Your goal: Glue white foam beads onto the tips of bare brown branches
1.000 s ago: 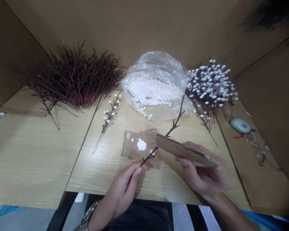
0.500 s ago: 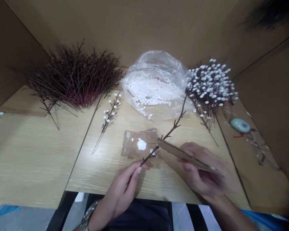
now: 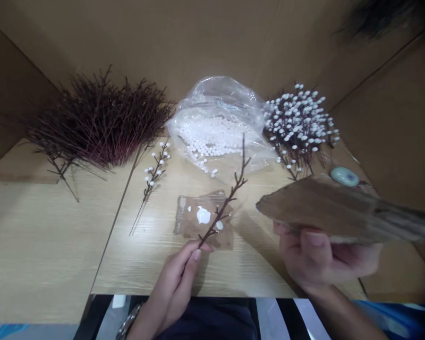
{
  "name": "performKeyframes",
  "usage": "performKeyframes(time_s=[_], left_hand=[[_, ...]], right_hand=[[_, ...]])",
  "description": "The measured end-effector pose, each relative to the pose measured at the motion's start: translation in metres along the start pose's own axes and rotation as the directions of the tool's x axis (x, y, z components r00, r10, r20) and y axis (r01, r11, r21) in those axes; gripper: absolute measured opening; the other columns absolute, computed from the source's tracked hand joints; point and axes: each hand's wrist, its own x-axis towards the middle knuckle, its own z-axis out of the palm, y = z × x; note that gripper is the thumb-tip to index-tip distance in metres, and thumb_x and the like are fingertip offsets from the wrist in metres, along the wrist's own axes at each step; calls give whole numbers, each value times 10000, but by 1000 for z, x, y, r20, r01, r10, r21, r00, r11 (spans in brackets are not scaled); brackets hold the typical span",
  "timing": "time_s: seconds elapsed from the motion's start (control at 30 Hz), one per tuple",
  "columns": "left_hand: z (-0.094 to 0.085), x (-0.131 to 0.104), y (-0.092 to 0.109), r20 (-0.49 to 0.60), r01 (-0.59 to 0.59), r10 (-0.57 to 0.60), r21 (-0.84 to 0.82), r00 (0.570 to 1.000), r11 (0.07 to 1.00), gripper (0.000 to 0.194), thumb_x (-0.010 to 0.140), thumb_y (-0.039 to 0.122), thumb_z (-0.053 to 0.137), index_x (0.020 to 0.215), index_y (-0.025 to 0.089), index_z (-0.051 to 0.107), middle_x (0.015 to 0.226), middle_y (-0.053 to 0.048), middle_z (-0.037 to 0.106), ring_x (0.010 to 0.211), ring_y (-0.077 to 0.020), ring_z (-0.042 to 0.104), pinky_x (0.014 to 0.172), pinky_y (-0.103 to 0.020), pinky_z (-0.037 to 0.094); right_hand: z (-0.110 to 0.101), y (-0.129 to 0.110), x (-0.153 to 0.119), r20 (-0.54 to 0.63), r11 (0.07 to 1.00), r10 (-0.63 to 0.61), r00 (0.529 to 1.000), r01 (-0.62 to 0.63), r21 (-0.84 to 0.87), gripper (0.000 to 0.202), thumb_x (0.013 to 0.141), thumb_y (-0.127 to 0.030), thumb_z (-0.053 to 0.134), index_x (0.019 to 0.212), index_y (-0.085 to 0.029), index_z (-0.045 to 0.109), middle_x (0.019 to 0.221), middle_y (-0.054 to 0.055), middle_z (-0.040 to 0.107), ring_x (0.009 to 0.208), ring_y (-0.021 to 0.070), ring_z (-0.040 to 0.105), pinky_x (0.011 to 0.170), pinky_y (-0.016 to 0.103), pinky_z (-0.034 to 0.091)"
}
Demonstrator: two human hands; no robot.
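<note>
Brown twig (image 3: 230, 195) slants away from the left fingers (image 3: 191, 267), tip leaning right

Desk (image 3: 56, 255) has a pale wood-grain top, dark seam (image 3: 119, 212) left of centre. Far side, left to right: a heap of bare twigs (image 3: 102, 118), a clear plastic bag (image 3: 212, 89) of white beads (image 3: 207, 141), a bundle of white-beaded twigs (image 3: 299, 120). Nearer: one beaded sprig (image 3: 156, 172) lies slantwise; right of it, flat cardboard (image 3: 189, 222) bears white patches (image 3: 203, 215).
</note>
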Motion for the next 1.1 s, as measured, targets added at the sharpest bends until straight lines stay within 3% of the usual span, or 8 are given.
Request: performKeyframes(time_s=[0.1,0.2,0.37,0.53,0.67,0.83,1.0,1.1], left_hand=[[1,0,-7,2,69,-70,-127,998,989,483,1035,556,394,1100,175,684,604,58,349,524,-135,305,469,-222,299],[2,-1,-13,-6,92,-96,-228,995,969,502,1017,602,416,1096,170,660,616,76,282,527,-121,250,457,-206,268],[6,-3,-12,-62,109,-133,-297,989,949,511,977,625,504,1072,153,675,601,83,287,518,-106,229,442,-198,235],[7,-4,-10,-85,107,-140,-311,987,944,493,968,623,528,1053,158,669,602,85,279,520,-101,224,448,-198,224],[3,-3,-17,-19,101,-111,-283,994,954,478,993,609,486,1077,165,641,603,85,285,521,-107,238,456,-202,253],[1,-4,-19,-10,106,-113,-275,993,956,467,1005,596,468,1097,170,633,604,80,298,522,-112,255,457,-209,252],[2,-4,-16,9,109,-111,-277,994,955,463,1007,595,460,1098,176,634,605,80,291,524,-115,256,462,-213,263],[2,-3,-16,11,109,-111,-287,994,952,471,1009,602,448,1092,176,630,598,84,276,519,-115,244,461,-217,258]], right_hand=[[13,-5,9,-203,995,-26,979,46,92,231,866,-231,762,1081,-295,707,767,-27,666,457,134,577,367,299,508],[18,-9,15,-132,978,119,984,-94,184,166,870,-206,755,1010,-271,693,781,-23,666,495,130,605,392,283,527],[15,-7,8,53,974,194,980,-199,110,162,887,-125,712,996,-233,661,739,-24,690,583,135,668,496,259,584],[12,-1,2,129,986,156,979,-161,33,215,873,-82,709,1025,-227,662,773,-30,725,633,134,697,566,260,616],[9,3,-3,162,994,109,981,-104,-42,289,845,-75,735,1088,-218,668,812,-16,736,633,140,700,543,259,607],[6,5,-8,91,993,111,990,-108,-37,277,843,-88,740,1067,-229,659,817,-18,719,652,150,686,566,289,628],[6,5,-7,164,991,107,981,-93,-92,284,843,-105,748,1088,-230,676,817,-14,718,636,146,682,545,277,608],[5,7,-8,126,992,101,987,-90,-91,285,841,-102,749,1081,-234,670,801,-19,710,632,146,681,532,273,606]])
